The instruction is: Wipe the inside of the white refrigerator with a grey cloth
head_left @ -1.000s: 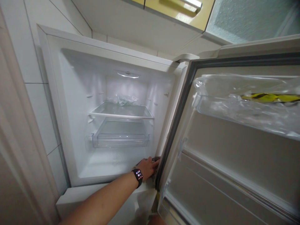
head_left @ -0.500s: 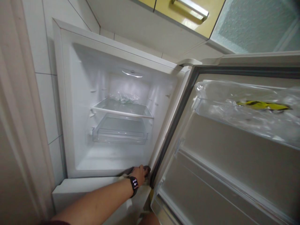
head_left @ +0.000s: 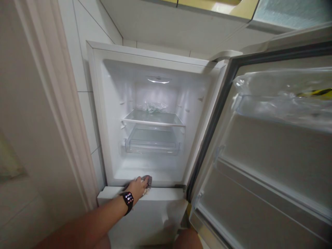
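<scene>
My left hand (head_left: 139,186), with a black smartwatch (head_left: 128,202) on its wrist, is closed over a crumpled grey-brown cloth (head_left: 148,180). It presses the cloth on the front bottom edge of the open fridge compartment (head_left: 124,171), just above the white lower door (head_left: 155,211). Part of the cloth hangs over that edge, and the palm hides the rest. My right hand is out of view.
Inside are a glass shelf (head_left: 155,117) with crumpled clear plastic (head_left: 155,107) and a clear drawer (head_left: 153,147). The fridge door (head_left: 275,148) stands wide open at right, a plastic-wrapped bin (head_left: 275,103) near its top. A tiled wall (head_left: 85,107) is close at left.
My left hand has slid the cloth leftward along the bottom edge, from the hinge-side corner to near the middle. The camera view has shifted as well.
</scene>
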The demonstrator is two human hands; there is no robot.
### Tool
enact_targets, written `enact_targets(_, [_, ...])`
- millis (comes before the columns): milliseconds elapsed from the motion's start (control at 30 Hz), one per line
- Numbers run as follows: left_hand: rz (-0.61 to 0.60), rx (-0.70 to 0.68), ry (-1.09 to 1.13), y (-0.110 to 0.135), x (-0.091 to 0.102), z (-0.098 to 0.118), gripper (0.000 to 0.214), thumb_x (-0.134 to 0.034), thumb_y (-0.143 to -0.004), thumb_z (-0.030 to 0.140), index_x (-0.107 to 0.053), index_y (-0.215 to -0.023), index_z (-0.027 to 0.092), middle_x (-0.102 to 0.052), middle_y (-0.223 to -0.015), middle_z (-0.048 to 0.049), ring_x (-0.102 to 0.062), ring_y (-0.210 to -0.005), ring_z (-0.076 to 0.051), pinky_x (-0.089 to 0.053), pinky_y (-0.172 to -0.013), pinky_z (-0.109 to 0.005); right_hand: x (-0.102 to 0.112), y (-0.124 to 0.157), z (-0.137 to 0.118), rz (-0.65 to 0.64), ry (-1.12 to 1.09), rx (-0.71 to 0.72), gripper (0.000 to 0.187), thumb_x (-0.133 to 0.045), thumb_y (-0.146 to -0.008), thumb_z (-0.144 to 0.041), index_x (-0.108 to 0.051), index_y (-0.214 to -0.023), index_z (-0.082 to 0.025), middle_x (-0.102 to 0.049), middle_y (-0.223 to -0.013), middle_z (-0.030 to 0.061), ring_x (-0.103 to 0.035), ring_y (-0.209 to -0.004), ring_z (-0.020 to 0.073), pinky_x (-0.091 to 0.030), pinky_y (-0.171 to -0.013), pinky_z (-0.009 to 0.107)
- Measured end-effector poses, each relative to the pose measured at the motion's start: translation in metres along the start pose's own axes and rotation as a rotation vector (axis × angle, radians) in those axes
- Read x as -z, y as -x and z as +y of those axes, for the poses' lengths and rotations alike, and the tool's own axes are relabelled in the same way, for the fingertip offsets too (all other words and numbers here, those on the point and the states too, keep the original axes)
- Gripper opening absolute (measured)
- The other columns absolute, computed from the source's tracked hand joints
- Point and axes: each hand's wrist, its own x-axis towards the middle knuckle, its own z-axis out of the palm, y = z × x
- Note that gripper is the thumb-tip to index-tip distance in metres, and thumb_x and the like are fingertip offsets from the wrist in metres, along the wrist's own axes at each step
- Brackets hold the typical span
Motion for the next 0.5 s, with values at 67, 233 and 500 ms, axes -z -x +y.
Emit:
enact_targets(67, [-0.007, 0.055, -0.002, 0.017, 0.001, -0.021, 0.049, -0.049, -0.094, 0.015, -0.063, -0.137, 0.033, -0.042, -0.16, -0.0086, -0.053, -0.119, -0.035, -0.054, -0.083, -0.047, -0.002, -0.013, -0.001, -0.013, -0.009, -0.006, 0.031, -0.064, -0.094, -0.046, -0.067, -0.116, -0.025, -0.069, -0.123, 0.0067, -0.066, -0.109, 0.0216, -0.058, -0.093, 0.042])
enact_targets(233, [-0.035, 0.183, -0.007, 0.05, 0.006, -0.063, 0.05, -0.044, -0.094, 0.01, -0.066, -0.134, 0.032, -0.041, -0.163, -0.0031, -0.054, -0.122, -0.034, -0.055, -0.086, -0.046, -0.004, -0.025, 0.003, -0.052, -0.024, -0.018, 0.03, -0.064, -0.092, -0.048, -0.068, -0.113, -0.027, -0.069, -0.121, 0.0067, -0.064, -0.107, 0.0212, -0.056, -0.091, 0.04])
enact_targets(500, [0.039, 0.354, 0.097, 0.087, 0.002, -0.09, 0.074, -0.058, -0.082, 0.008, -0.049, -0.15, 0.037, -0.033, -0.169, 0.0014, -0.057, -0.126, -0.028, -0.052, -0.101, -0.04, -0.008, 0.0, 0.007, -0.077, -0.054, -0.024, 0.026, -0.067, -0.081, -0.043, -0.074, -0.1, -0.027, -0.072, -0.095, 0.008, -0.067, -0.091, 0.0261, -0.053, -0.083, 0.048])
